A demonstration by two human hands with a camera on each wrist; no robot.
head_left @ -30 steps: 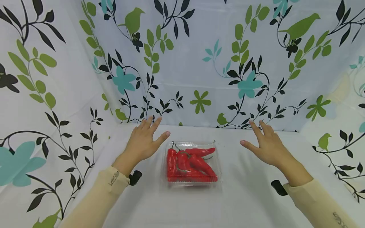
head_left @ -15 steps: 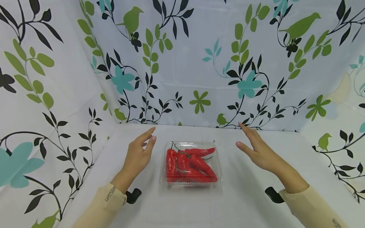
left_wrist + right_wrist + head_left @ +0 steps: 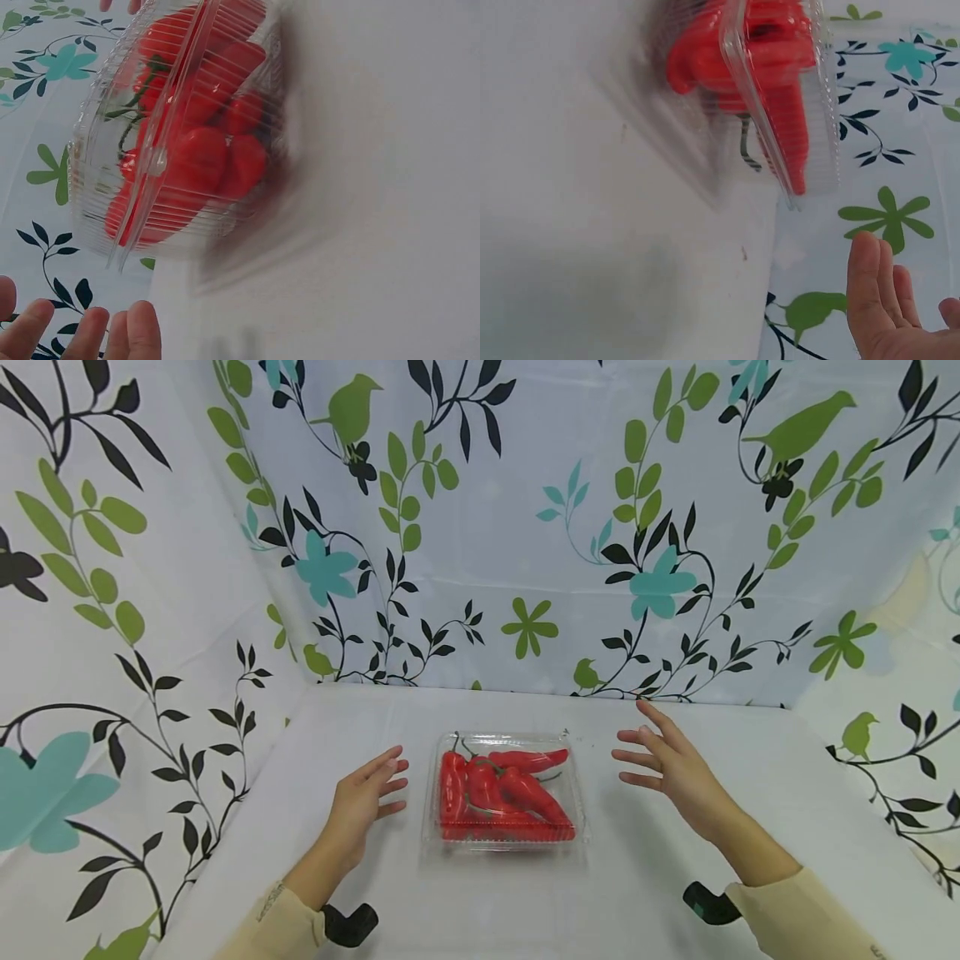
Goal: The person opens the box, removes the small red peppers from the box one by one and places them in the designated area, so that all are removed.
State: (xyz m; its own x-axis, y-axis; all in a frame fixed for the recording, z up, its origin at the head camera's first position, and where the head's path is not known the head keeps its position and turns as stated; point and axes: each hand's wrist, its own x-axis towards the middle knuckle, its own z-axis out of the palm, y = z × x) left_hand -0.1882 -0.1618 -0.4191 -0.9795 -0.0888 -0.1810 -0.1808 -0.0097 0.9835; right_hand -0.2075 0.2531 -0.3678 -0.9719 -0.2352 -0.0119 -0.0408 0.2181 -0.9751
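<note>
A clear plastic clamshell box stands on the white table, with several red chili peppers inside it. Its lid lies closed over them. To its left hovers my left hand, fingers loosely extended toward the box and touching nothing. My right hand is on the other side, fingers spread, apart from the box. In the left wrist view the fingertips show below the box. The right wrist view has the fingers well clear of the box.
The white tabletop surrounds the box. Behind it hangs a cloth printed with leaves, birds and flowers, and similar cloth covers both sides. A black wrist device sits on my left wrist, another black device on my right.
Both hands have come down toward table level on either side of the box and turned from palms down to palms facing inward. The box has stayed in place.
</note>
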